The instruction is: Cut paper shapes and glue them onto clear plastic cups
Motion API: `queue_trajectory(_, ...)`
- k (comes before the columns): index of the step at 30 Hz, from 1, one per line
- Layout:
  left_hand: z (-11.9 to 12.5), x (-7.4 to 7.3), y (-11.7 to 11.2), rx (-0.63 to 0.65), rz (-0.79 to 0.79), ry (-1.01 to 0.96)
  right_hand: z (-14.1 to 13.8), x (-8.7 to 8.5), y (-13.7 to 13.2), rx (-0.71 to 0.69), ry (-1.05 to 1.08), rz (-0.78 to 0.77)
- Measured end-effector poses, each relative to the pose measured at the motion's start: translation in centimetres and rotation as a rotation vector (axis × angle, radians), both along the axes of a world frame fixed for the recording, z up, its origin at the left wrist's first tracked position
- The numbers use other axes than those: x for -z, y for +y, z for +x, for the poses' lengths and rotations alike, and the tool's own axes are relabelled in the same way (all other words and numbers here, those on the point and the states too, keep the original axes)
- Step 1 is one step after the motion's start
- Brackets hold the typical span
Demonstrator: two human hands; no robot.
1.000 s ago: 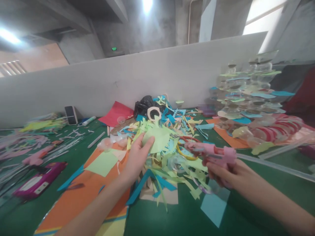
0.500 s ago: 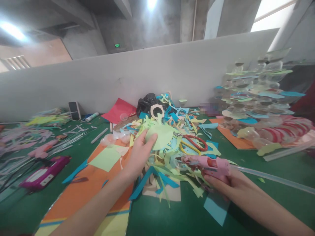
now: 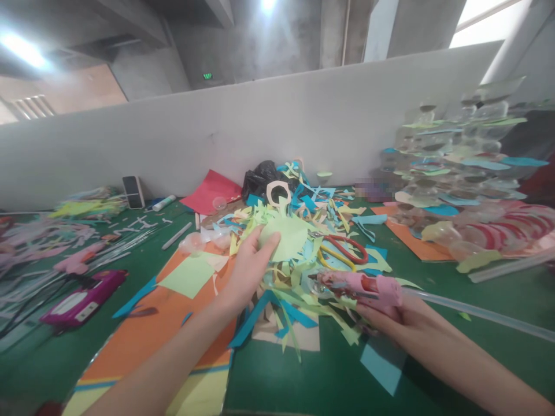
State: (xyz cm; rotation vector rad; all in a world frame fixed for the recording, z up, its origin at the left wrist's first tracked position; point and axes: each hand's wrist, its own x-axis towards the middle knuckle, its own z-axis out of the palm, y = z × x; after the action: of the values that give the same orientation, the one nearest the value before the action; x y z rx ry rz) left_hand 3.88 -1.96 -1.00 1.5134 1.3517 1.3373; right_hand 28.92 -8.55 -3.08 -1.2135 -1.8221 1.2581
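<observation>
My left hand pinches a pale green paper disc by its left edge, thumb on top, above a heap of cut paper. In my right hand is a pink hot glue gun, its nozzle pointing left and a long clear glue stick running out of its back. The nozzle is below and to the right of the disc, apart from it. Scissors with red and yellow handles lie on the scraps just beyond the glue gun. A light green square sheet rests left of my left hand.
Paper scraps cover the middle of the green table. Orange boards lie at left. A magenta power box and another pink glue gun are further left. Stacked clear plastic pieces with paper discs stand at right.
The camera view has shifted slightly. Both hands keep their holds on the disc and the glue gun, with hardly any movement relative to the table.
</observation>
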Motion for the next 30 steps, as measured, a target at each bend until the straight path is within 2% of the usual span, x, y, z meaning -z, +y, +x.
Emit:
queue_trajectory(5,-0.03,0.14,0.04,0.073,-0.010,-0.100,0.00,-0.03,0.05,-0.035,-0.010,0.023)
queue_trajectory(19,0.03,-0.02,-0.04,0.072,0.008,-0.108,0.21,0.25,-0.15,0.061,-0.104,0.066)
queue_trajectory(26,0.06,-0.18,-0.11,0.061,0.005,-0.091,-0.07,-0.22,-0.41,0.033,-0.091,0.077)
queue_trajectory(30,0.02,-0.10,-0.04,0.047,0.006,-0.074,0.15,-0.26,-0.48,0.102,-0.142,0.049)
